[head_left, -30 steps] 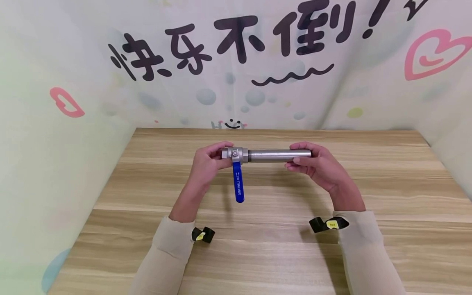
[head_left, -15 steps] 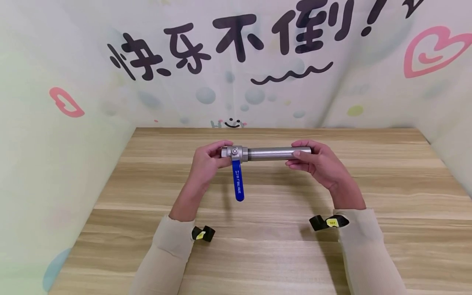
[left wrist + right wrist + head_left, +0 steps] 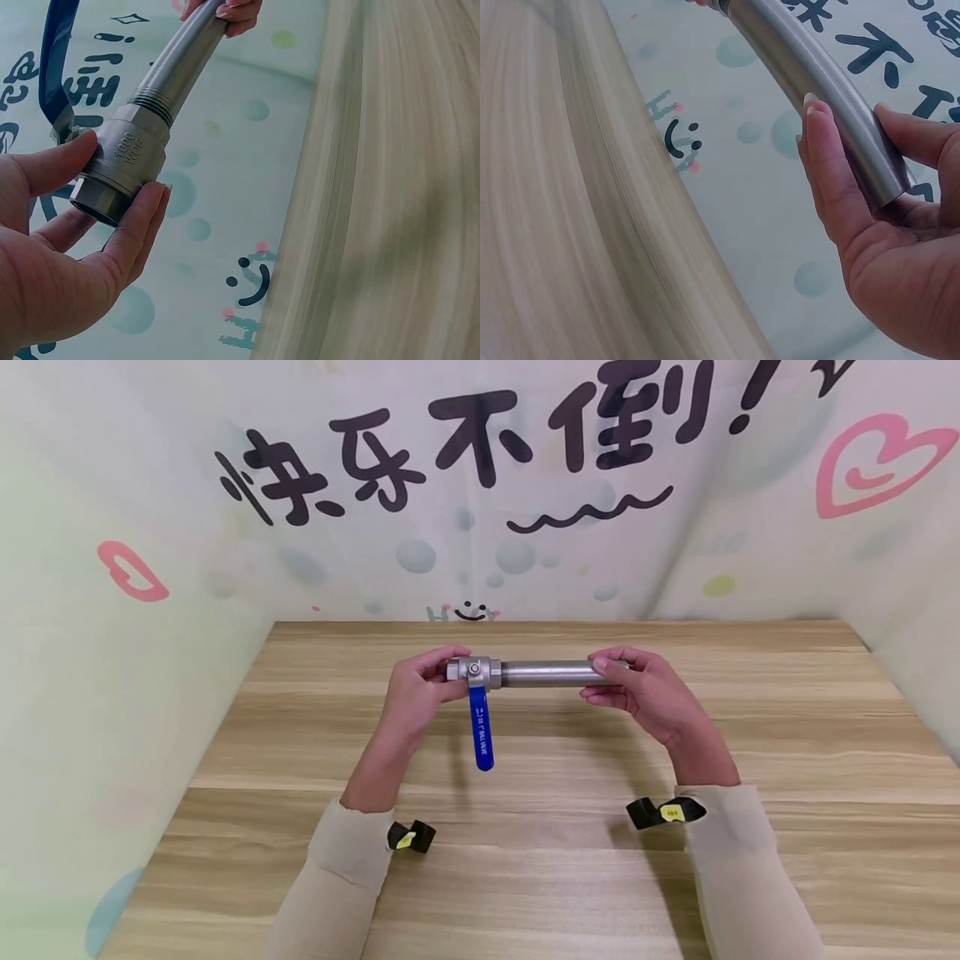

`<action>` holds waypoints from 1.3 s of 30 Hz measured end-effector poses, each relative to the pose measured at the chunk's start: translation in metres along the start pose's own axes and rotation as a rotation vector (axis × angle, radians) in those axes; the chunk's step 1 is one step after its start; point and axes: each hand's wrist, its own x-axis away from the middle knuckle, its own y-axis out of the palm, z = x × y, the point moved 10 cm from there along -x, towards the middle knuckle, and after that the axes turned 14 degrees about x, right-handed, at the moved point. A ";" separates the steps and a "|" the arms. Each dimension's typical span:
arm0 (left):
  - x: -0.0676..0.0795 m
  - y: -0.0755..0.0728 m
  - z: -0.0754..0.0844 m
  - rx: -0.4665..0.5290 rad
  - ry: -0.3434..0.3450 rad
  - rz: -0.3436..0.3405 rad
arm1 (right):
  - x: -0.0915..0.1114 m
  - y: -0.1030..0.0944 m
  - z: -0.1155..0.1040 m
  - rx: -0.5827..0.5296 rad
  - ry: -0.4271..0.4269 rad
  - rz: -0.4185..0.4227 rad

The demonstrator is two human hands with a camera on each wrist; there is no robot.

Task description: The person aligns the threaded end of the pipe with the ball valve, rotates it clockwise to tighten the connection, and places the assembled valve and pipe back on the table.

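Observation:
My left hand (image 3: 416,697) holds a steel ball valve (image 3: 131,150) by its body, thumb on one side and fingers on the other. The valve's blue lever handle (image 3: 482,731) points down toward me in the head view. A steel pipe (image 3: 551,674) runs level from the valve's right end, some thread showing at the joint. My right hand (image 3: 652,697) grips the pipe's far right end between thumb and fingers, seen close in the right wrist view along the pipe (image 3: 832,90). Valve and pipe are held up off the table.
Below the hands lies a wood-grain table (image 3: 525,860). Behind it hangs a pale printed cloth (image 3: 337,560) with black characters and hearts. A black wrist mount (image 3: 411,837) sits on the left sleeve, another black mount (image 3: 666,812) on the right.
My right thumb has shifted up across the pipe, from its lower side onto its top edge. The left hand and valve stay nearly in place.

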 end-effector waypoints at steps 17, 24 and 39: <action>0.000 0.000 0.002 0.007 -0.014 -0.005 | 0.003 0.006 -0.013 -0.111 -0.096 -0.103; 0.000 -0.001 0.001 0.020 -0.021 0.000 | 0.004 0.007 -0.012 -0.125 -0.092 -0.108; 0.002 -0.003 0.002 0.025 -0.032 0.006 | 0.003 0.008 -0.013 -0.082 -0.097 -0.108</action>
